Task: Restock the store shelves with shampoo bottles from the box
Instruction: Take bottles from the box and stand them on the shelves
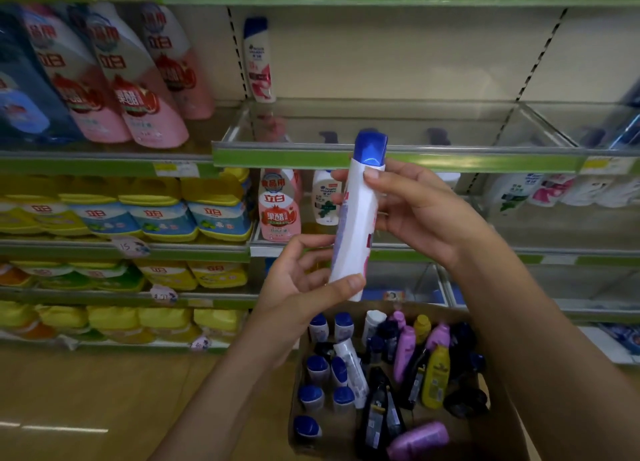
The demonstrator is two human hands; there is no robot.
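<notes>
While held upright over the box (498,422): bottle (356,218), white with a blue cap, in front of the mid shelf (398,161), cap level with its green edge.
Left hand (301,287): curled round the bottle's base, thumb across the front, fingers behind; takes the weight from below.
Right hand (415,211): pinches the bottle's upper part just under the cap, thumb on the near face, fingers behind; probably steadying or turning it so the label faces out.
Why both hands: likely a check of the label before placing; only a judgement.
Why at that height: the bottle hangs close to the shelf it seems meant for, a short lift from going over the front rail.
Likely slot: bare run of the mid shelf, right of the lone matching bottle (258,58) that stands at the shelf's back left.
In the way: clear front rail along the shelf edge, which the base must clear; nothing else between bottle and shelf.
Box: below the bottle, on the floor, full of blue-capped, purple, yellow and dark bottles, some upright, some lying down.
Left of the bottle: pink pouches (138,79) above, yellow and blue packs (156,211) lower down.
Behind the bottle, one shelf down: a pink pouch and white bottles, partly hidden by the hands.
Task so far: mid shelf almost bare, box well stocked, so most is left to do.
</notes>
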